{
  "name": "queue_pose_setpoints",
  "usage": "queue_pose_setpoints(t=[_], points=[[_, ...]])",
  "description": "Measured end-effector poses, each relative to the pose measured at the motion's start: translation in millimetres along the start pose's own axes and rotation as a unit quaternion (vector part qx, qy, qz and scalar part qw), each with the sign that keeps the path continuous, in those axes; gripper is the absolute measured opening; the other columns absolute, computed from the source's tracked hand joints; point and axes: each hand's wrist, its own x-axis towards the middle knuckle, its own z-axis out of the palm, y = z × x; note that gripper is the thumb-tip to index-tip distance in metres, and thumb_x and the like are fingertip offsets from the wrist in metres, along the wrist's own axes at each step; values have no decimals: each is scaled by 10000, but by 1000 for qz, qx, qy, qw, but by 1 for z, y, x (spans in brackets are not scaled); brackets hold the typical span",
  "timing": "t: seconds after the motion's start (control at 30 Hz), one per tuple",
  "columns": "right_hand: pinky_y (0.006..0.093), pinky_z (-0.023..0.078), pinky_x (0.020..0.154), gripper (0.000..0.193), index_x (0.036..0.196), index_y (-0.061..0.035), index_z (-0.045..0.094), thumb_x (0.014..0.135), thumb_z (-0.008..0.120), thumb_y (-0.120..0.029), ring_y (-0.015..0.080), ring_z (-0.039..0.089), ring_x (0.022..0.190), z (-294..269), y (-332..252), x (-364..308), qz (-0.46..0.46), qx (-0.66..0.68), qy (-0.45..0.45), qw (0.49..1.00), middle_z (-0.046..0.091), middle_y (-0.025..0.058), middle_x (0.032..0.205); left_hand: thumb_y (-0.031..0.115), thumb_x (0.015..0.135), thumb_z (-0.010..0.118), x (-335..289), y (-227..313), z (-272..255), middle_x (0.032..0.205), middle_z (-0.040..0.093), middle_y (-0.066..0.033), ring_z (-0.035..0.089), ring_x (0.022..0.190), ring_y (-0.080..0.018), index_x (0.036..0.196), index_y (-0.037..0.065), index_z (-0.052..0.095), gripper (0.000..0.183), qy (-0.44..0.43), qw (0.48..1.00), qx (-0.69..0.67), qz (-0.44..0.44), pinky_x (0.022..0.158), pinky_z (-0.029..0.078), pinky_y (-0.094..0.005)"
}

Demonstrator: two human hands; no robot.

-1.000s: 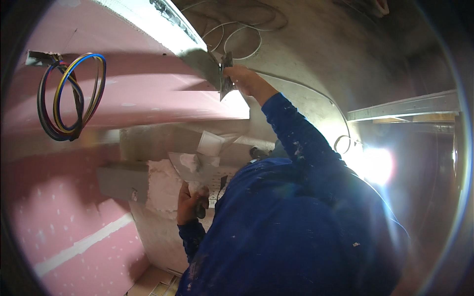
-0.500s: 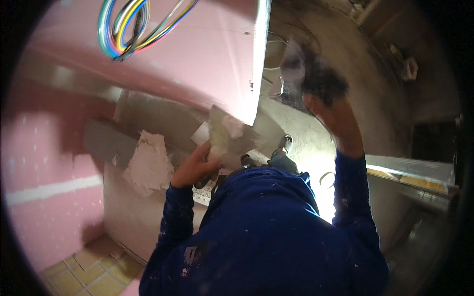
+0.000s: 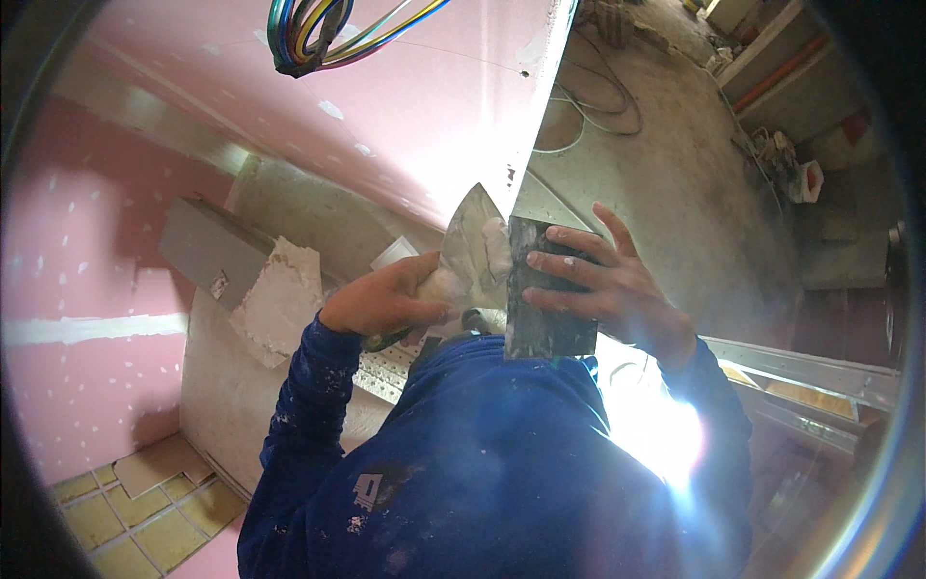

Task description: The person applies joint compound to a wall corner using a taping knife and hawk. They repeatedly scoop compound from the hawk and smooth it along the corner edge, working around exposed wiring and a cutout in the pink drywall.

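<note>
My left hand [image 3: 391,297] is closed around the handle end of a pointed trowel [image 3: 461,251], its blade upward with a lump of pale plaster on it. My right hand [image 3: 603,275] grips a dark, flat rectangular plate [image 3: 526,323] smeared with white, its fingers lying across the face; how it is held behind is hidden. The plate's left edge is right beside the trowel blade, close to the plaster; I cannot tell whether they touch. Ahead of both stands the bright corner edge [image 3: 540,111] of a pink plasterboard wall [image 3: 405,106].
Coiled coloured wires [image 3: 313,39] hang from the wall at the upper left. Left of me are a grey board [image 3: 214,246] and a ragged plaster-covered piece [image 3: 280,299]. A cable [image 3: 617,101] loops on the floor ahead. Metal profiles [image 3: 801,372] lie at the right.
My right hand has swung inward and down with the dark plate, from the far right to beside the trowel. My left hand has stayed near its place, with the trowel blade tilted more upright.
</note>
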Motion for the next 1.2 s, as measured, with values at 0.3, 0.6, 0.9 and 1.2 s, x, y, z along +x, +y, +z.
queue_pose_setpoints(t=[0.3,0.6,0.9,1.2], points=[[586,162,1201,428,1123,-349,707,766,763,-121,159,544,1259,4,33,-25,94,59,41,993,654,-50,1244,126,796,777,-30,-30,3,833,627,-63,523,493,-97,1364,19,467,656,188,968,-163,-18,401,403,-221],[377,505,943,383,1219,-1,573,877,690,-127,260,646,1071,135,123,-28,241,550,311,737,668,104,1157,316,735,820,-65,-65,10,779,610,-82,531,446,-125,1299,-23,461,750,233,940,-244,45,379,431,-239],[484,503,1000,313,1158,51,547,875,601,-71,330,635,1060,205,172,35,305,764,267,502,622,183,1156,375,747,833,-71,-64,13,732,578,-64,510,409,-116,1219,-19,479,709,238,949,-206,16,331,405,-235],[500,529,977,280,1054,46,583,893,602,-182,308,627,1011,189,180,77,266,547,237,758,599,152,1003,347,786,804,-65,-82,21,746,589,-62,514,427,-112,1196,-3,489,624,222,949,-224,16,359,426,-239]])
